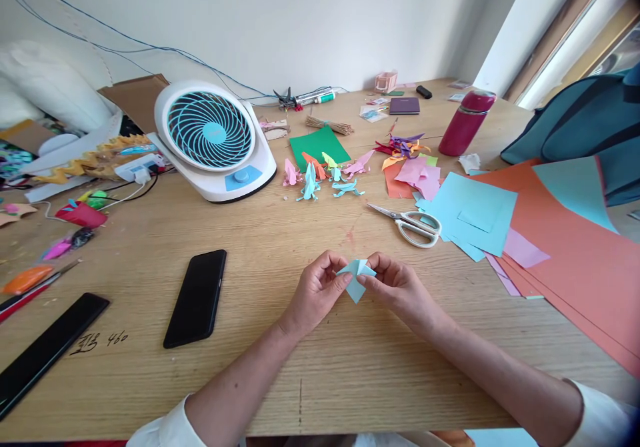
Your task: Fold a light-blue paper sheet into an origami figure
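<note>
A small folded piece of light blue paper is held just above the wooden table, its lower point facing me. My left hand pinches its left side between thumb and fingers. On the right side, my right hand pinches it the same way. Scissors with white handles lie beyond my right hand. Several small folded paper figures in blue, pink, orange and green stand farther back, in front of a green sheet.
A white fan stands at the back left, with a black phone nearer me. Light blue sheets and large orange sheets cover the right side. Behind them are a magenta bottle and a teal bag.
</note>
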The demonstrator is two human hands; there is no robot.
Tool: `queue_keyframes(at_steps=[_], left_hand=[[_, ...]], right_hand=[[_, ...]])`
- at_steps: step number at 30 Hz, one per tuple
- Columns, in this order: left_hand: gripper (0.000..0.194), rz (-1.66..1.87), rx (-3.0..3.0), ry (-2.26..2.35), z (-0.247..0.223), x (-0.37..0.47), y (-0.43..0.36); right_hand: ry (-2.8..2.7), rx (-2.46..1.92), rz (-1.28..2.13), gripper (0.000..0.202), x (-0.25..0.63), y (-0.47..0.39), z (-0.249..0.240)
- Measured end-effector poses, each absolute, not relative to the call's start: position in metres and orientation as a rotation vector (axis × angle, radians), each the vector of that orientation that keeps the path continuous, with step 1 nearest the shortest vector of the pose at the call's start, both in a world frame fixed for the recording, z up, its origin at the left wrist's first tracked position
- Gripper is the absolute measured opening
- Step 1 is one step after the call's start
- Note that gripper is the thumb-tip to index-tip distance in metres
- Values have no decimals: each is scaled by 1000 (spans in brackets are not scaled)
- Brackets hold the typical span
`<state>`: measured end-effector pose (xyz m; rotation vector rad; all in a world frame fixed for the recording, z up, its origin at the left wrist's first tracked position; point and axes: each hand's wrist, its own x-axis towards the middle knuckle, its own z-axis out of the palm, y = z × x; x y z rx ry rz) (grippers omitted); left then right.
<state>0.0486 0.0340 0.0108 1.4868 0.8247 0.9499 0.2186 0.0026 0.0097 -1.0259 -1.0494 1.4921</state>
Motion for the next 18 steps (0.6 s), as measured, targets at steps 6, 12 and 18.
queue_keyframes(at_steps=[6,12,18], left_hand=[[19,1039,1464,788,10,49,34],[22,1039,1450,759,6,51,34],[24,1020,1545,759,5,49,32]], right_hand=[[-1035,-1012,1490,33,218,1,12],[-963,-990,1580,31,219,2,8],[-1133,-972,1509,28,224,5,7]])
